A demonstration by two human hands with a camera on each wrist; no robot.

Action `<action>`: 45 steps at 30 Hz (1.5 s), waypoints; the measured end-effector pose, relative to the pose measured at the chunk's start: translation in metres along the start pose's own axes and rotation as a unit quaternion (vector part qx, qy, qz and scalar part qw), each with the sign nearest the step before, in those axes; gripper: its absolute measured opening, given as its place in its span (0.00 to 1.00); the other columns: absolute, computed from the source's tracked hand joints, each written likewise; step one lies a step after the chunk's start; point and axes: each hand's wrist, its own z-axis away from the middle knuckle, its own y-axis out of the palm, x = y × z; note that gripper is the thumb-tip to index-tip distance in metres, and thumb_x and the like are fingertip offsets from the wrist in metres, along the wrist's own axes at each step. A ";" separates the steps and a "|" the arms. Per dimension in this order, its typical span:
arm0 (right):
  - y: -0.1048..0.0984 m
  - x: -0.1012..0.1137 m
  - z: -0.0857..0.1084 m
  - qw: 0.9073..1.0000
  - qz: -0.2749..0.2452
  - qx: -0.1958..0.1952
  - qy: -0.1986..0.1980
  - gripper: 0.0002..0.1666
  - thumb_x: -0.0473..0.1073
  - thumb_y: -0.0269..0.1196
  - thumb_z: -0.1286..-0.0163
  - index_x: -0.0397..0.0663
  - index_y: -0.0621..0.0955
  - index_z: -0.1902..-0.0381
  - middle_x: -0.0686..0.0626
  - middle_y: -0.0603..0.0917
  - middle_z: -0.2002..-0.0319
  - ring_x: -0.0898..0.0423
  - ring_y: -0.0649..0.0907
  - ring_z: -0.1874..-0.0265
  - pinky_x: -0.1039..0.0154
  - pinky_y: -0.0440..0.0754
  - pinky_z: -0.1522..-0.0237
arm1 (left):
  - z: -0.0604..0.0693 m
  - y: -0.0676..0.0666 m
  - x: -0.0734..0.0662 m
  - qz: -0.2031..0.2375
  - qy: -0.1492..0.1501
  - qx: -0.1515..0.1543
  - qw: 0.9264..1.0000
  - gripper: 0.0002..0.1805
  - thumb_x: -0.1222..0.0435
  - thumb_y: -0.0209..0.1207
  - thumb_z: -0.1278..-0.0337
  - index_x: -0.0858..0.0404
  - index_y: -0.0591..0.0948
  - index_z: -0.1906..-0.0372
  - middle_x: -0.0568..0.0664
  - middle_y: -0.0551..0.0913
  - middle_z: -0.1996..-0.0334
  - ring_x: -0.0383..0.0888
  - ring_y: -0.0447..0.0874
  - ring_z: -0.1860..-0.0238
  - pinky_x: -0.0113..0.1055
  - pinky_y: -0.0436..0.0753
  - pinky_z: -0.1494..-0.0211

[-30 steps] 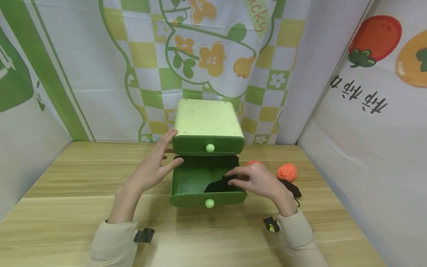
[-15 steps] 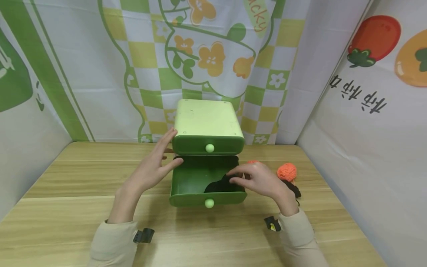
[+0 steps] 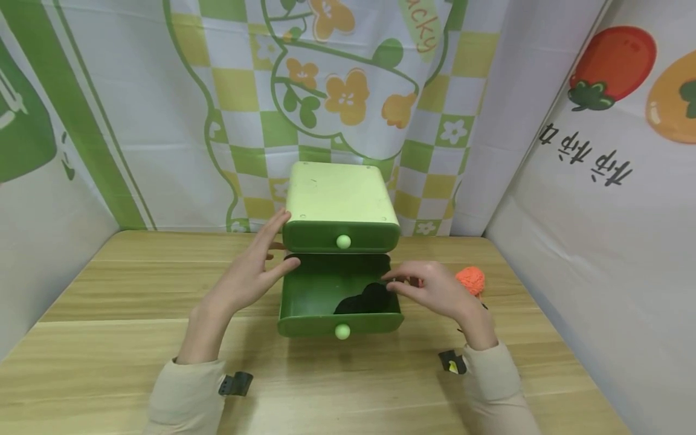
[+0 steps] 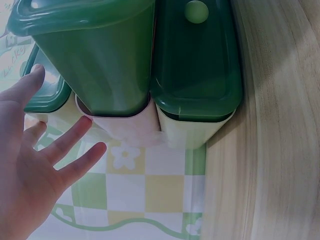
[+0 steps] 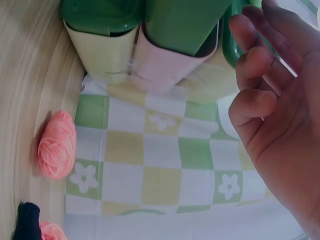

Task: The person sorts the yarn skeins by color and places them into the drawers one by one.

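Observation:
A small light-green cabinet [image 3: 339, 193] with dark-green drawers stands on the wooden table. Its middle drawer [image 3: 312, 296] is pulled out. Rounded black bundles [image 3: 370, 298] lie inside, at the drawer's front right; their texture is too dark to tell. My left hand [image 3: 239, 275] has spread fingers, with the fingertips at the cabinet's left side; the hand holds nothing. Beside the drawer's right wall is my right hand [image 3: 429, 290]. The right wrist view shows its fingers [image 5: 254, 104] loosely bent with nothing between them.
Right of the cabinet lies an orange yarn ball [image 3: 470, 280]. The right wrist view shows a second orange yarn ball [image 5: 52, 231] and a piece of black yarn [image 5: 27, 222]. A patterned cloth [image 3: 244, 90] hangs behind the table.
My right hand has let go of the black bundle and moved right, from over the drawer to its right side. The bundle stays in the drawer. My left hand has not moved.

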 end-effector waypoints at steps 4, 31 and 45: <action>-0.005 -0.006 0.003 1.000 -0.013 -0.008 0.012 0.11 0.43 0.67 0.32 0.48 0.88 0.54 0.58 0.87 0.67 0.65 0.77 0.76 0.67 0.79 0.75 | 0.000 0.000 -0.001 0.004 -0.002 0.002 1.000 0.45 0.47 0.57 0.32 0.30 0.41 0.22 0.34 0.37 0.20 0.55 0.76 0.37 0.60 0.77 0.38; -0.026 -0.039 0.023 0.985 0.057 0.027 0.161 0.15 0.53 0.64 0.30 0.58 0.86 0.50 0.57 0.86 0.66 0.59 0.79 0.74 0.66 0.77 0.71 | -0.001 -0.001 -0.001 0.004 0.004 -0.001 1.000 0.45 0.47 0.57 0.32 0.31 0.42 0.22 0.34 0.37 0.20 0.56 0.76 0.37 0.59 0.79 0.39; -0.027 -0.055 0.029 0.979 0.030 0.065 0.193 0.23 0.52 0.64 0.30 0.47 0.83 0.43 0.51 0.86 0.64 0.55 0.81 0.80 0.65 0.80 0.74 | -0.001 0.000 0.001 0.004 0.002 0.000 1.000 0.45 0.47 0.57 0.32 0.31 0.41 0.22 0.35 0.37 0.20 0.55 0.76 0.37 0.59 0.79 0.39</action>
